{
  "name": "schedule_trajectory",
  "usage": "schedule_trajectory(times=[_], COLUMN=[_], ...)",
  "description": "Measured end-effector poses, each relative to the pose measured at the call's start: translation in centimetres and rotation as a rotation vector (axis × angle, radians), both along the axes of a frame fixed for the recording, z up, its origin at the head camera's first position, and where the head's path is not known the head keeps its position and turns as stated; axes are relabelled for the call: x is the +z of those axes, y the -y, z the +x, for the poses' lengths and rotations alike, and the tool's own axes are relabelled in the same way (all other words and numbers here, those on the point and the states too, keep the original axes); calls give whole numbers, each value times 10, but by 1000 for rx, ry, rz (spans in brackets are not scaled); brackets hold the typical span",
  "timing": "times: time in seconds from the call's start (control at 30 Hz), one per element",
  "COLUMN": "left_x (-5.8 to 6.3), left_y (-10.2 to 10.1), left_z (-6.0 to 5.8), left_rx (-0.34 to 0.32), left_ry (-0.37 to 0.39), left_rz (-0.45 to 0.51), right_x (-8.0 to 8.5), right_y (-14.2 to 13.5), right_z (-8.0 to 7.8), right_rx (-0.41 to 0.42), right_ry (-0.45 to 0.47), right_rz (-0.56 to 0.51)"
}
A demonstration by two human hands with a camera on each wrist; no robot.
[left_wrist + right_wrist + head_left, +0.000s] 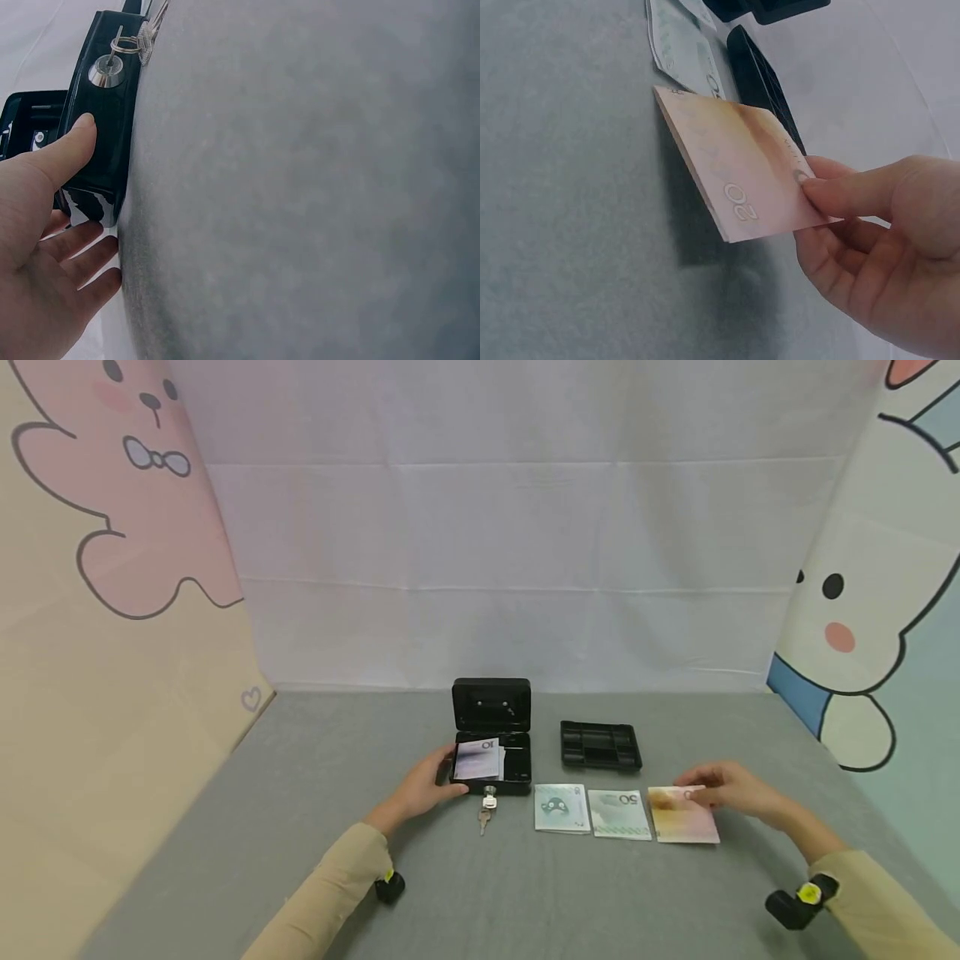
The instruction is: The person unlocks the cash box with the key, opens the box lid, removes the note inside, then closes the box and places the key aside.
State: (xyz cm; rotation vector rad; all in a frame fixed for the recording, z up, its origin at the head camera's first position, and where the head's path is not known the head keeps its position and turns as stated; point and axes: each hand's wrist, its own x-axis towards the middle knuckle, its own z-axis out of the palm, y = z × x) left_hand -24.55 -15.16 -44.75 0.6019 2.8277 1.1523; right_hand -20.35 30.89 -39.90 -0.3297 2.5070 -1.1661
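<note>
My left hand (36, 259) grips the black box (114, 139); my right hand (904, 247) pinches a folded pink-and-yellow banknote (731, 157), marked 20, jutting beyond my fingers. Its underside and the part beneath my thumb are hidden

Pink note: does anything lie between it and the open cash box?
Yes: the green note and 50 note lie between the pink note and the box; the black tray sits behind them. The lid stands open.

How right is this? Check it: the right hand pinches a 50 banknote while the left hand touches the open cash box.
Not 50: the right wrist view shows the right hand pinching a 20 banknote. The rest stands.
</note>
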Motion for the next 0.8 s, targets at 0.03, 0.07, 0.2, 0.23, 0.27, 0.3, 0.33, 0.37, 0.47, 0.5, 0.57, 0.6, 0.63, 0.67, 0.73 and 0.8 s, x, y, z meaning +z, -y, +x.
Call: schedule_trajectory(times=[0.03, 0.07, 0.2, 0.23, 0.27, 0.3, 0.33, 0.37, 0.47, 0.5, 0.57, 0.6, 0.63, 0.67, 0.73, 0.8], left_x=[0, 0, 0, 1, 1, 1, 1, 1, -1, -1, -1, -1, -1, -1, -1, 0], left_y=[0, 0, 0, 0, 0, 0, 0, 0, 0, 0, 0, 1, 1, 0, 0, 0], left_z=[0, 0, 0, 0, 1, 1, 1, 1, 1, 1, 1, 1, 1, 0, 0, 0], left_rx=[-1, -1, -7, -7, -5, -4, -2, 1, 6, 6, 6, 5, 4, 4, 3, 3], left_ry=[-3, -6, -16, -17, -15, -12, -10, -6, -9, -14, -19, -21, -22, -21, -19, -13], left_rz=[-1, -1, -1, -3, -4, -4, -8, -7, -3, -5, -4, -5, -4, -6, -9, -11], right_x=[-2, -3, -11, -13, -14, -16, -17, -18, -21, -22, -23, -25, -25, -26, -27, -28], right_y=[-1, -2, -2, -1, -1, 0, 1, 2, 2, 2, 2, 2, 2, 2, 1, 1], right_z=[-2, -3, -6, -6, -6, -6, -6, -7, -7, -7, -7, -7, -7, -7, -7, -7], right_rx=[-2, -2, -13, -17, -18, -24, -32, -32, -42, -46, -43, -45, -42, -42, -32, -31], right_ry=[7, 13, 23, 20, 14, 10, 9, 3, -1, 0, -9, -12, -19, -26, -47, -59], right_rz=[1, 2, 6, 8, 10, 13, 15, 18, 20, 21, 22, 21, 20, 19, 12, 7])
